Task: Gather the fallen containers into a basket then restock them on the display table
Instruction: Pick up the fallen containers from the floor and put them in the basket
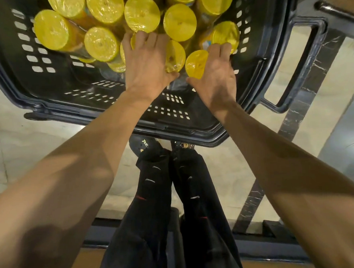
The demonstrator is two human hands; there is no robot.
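Floor (18,142): pale polished stone tiles, crossed on the right by a dark strip (305,98) with white veining, running diagonally. Black trousers (154,196) with small white and red marks occupy the lower centre. Below them are two dark perforated shoes (140,145), one bearing a small "yes!" charm (145,143).

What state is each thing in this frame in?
basket: on floor, handle down, partly filled
containers: lids on, standing packed in basket
left hand: over the containers, grip unclear
right hand: curled round tilted container
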